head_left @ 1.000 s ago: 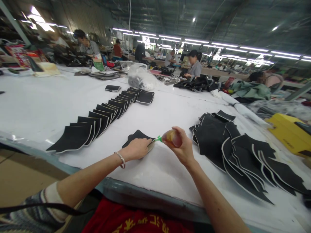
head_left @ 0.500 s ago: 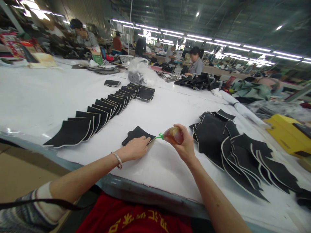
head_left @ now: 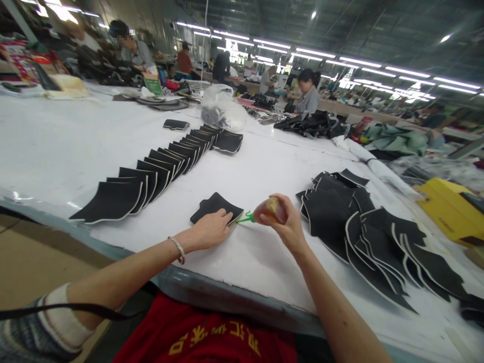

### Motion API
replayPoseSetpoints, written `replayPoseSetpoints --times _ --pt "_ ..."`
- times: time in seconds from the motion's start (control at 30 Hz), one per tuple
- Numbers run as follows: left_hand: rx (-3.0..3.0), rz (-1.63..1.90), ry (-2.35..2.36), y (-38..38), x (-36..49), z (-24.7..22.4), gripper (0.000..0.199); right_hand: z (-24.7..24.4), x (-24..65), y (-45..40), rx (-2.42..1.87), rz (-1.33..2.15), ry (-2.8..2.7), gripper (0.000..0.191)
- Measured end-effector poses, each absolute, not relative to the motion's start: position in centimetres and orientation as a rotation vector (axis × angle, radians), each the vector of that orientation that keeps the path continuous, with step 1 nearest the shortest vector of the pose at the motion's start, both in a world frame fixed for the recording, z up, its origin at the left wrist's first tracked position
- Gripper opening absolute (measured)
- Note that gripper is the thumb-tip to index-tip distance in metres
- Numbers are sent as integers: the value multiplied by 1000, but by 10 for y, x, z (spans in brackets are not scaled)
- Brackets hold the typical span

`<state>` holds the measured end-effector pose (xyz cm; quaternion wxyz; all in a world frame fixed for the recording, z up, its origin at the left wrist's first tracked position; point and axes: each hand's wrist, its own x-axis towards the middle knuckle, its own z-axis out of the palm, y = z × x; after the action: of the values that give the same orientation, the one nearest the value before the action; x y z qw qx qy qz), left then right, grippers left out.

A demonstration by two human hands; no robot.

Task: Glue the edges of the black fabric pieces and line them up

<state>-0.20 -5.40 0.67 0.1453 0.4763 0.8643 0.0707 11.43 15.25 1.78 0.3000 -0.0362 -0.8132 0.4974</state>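
A black leather-like piece [head_left: 212,205] lies on the white-covered table in front of me. My left hand [head_left: 212,229] rests on its near side with the fingers stretched out, pressing it down. In my right hand [head_left: 289,227] is a squeeze bottle [head_left: 269,210] of amber liquid, held tilted on its side with the fingers wrapped round it. Its thin green nozzle [head_left: 247,217] points left, and the tip is at the right edge of the black piece, close to my left fingertips. Whether liquid is coming out I cannot tell.
An overlapping row of black pieces [head_left: 151,174] runs across the left. A loose heap of similar pieces [head_left: 336,212] lies at right, beside a yellow box [head_left: 449,209]. Further back are a clear plastic bag [head_left: 223,108] and a black pile [head_left: 310,125]. Several people work beyond.
The nozzle tip has slid a little toward me along the right edge of the black piece, and the bottle moved with it. My left hand stays on the piece.
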Motion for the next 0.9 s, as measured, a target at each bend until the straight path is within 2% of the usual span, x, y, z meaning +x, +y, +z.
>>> replayPoseSetpoints --times 0.2,0.37,0.53,0.7,0.9 --pt "1345 195 2462 -55 -2 11 54 15 114 153 -167 1361 -2063 45" --pt "1359 139 2419 -57 3 23 50 12 120 145 -136 1598 -2082 46" --pt "1396 115 2434 -57 3 22 47 12 122 142 -175 1552 -2047 46" --pt "1390 140 2441 -58 1 14 48 12 126 137 -100 1704 -2093 48" --pt "1437 107 2431 -58 2 14 46 8 129 135 -151 1686 -2050 47"
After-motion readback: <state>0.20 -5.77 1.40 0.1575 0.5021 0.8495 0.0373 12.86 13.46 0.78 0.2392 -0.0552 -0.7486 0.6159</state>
